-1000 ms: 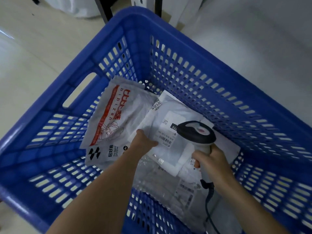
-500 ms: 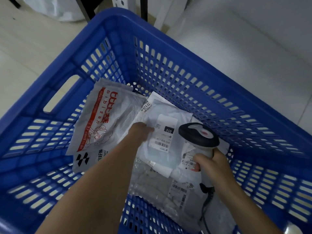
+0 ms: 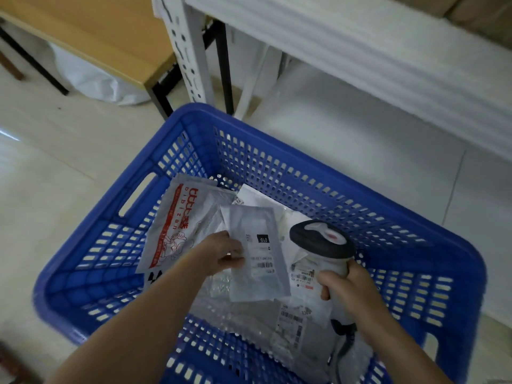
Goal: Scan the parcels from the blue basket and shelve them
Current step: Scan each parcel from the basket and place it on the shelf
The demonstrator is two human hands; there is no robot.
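Note:
The blue basket [image 3: 279, 151] stands on the floor and holds several parcels. My left hand [image 3: 224, 254] grips a small white parcel [image 3: 256, 253] by its left edge, lifted above the others with its label and barcode facing up. My right hand [image 3: 346, 284] holds the handle of a white scanner with a black head [image 3: 321, 242], just right of that parcel. A white bag with red print [image 3: 180, 225] leans on the basket's left wall. More labelled parcels [image 3: 293, 325] and a bubble-wrap bag lie underneath.
A white metal shelf unit [image 3: 360, 51] rises behind and to the right of the basket, with its perforated post [image 3: 191, 54] at the far corner. A wooden table [image 3: 91, 31] with black legs stands at the back left, a white sack under it. Pale tiled floor surrounds the basket.
My left hand has lifted the small white parcel off the pile and turned it. The view has pulled back and up, so the shelf and table now show.

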